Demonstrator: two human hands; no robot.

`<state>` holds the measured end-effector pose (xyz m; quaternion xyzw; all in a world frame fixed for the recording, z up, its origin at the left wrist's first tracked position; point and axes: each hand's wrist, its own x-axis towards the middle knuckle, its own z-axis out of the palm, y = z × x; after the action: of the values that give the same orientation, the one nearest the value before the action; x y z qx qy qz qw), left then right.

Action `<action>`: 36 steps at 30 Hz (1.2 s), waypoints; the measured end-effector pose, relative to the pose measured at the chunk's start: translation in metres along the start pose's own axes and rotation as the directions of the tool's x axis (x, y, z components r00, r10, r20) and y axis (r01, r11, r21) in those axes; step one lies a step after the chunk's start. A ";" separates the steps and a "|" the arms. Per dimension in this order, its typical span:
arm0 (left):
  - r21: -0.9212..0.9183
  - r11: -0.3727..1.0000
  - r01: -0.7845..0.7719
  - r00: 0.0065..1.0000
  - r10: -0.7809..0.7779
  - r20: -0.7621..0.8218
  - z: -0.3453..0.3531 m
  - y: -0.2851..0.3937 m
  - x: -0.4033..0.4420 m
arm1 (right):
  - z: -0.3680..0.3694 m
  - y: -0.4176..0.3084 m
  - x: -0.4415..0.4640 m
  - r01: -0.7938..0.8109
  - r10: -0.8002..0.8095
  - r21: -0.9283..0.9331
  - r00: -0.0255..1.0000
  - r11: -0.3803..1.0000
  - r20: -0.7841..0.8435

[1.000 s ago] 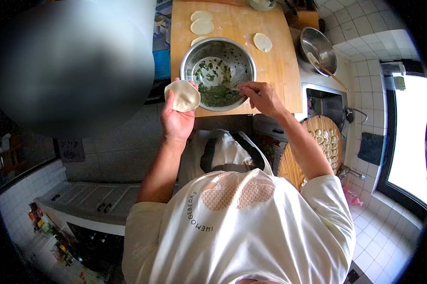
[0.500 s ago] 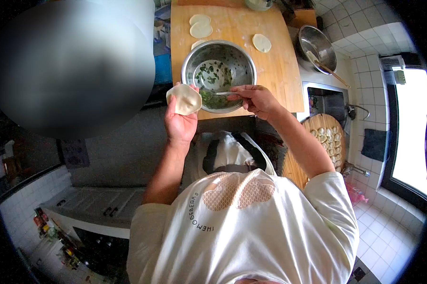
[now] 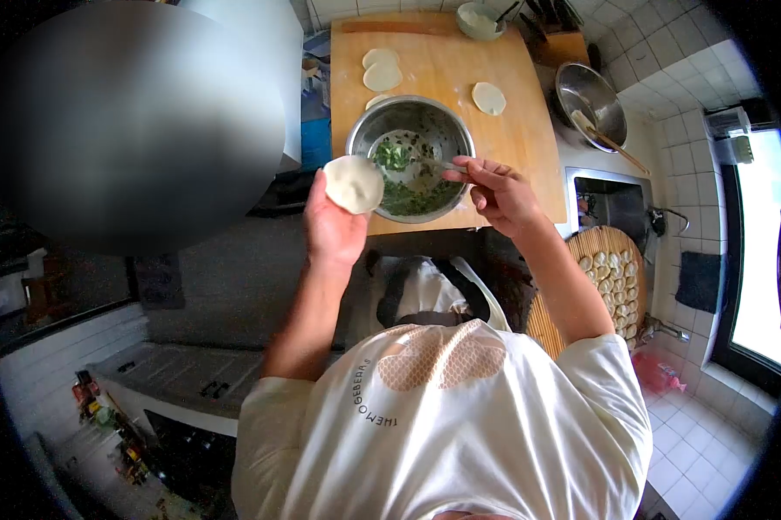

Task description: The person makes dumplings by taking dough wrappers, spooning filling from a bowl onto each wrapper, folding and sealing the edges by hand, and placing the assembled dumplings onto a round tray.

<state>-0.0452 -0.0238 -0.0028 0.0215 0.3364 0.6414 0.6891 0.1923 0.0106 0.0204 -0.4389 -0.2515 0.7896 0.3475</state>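
Note:
A round dough wrapper (image 3: 354, 185) lies across the fingers of my left hand (image 3: 335, 227), with the thumb at its left edge. It is beside the lower left rim of a steel bowl (image 3: 465, 143) holding chopped green filling (image 3: 414, 198). My right hand (image 3: 505, 192) pinches the handle of a metal utensil (image 3: 453, 166) over the bowl's right rim. At the utensil's far end, a clump of green filling (image 3: 394, 156) shows inside the bowl. Several wrappers (image 3: 382, 76) lie on the wooden board (image 3: 442, 65) behind the bowl, one (image 3: 489, 99) of them to the right.
A small bowl (image 3: 480, 22) stands at the board's back edge. To the right are a steel bowl (image 3: 591, 95) with a wooden-handled tool (image 3: 615, 149), a sink (image 3: 614, 208), and a round woven tray (image 3: 550, 319) bearing several dumplings (image 3: 614, 282). A knife block (image 3: 562, 49) stands at the back right.
The camera view has shifted, so the board and bowls sit lower. My right hand has lifted the utensil, and a clump of filling now shows higher in the bowl. My left hand still holds the wrapper.

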 end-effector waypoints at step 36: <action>-0.098 0.987 0.124 0.987 -0.112 0.116 0.023 -0.033 0.021 | 0.013 0.041 -0.033 0.679 -0.667 -0.728 0.587 0.098 0.458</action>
<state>-0.0065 -0.0017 -0.0089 0.0008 0.2643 0.6140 0.7438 0.1796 -0.0417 0.0146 -0.3784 -0.7783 0.3051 0.3974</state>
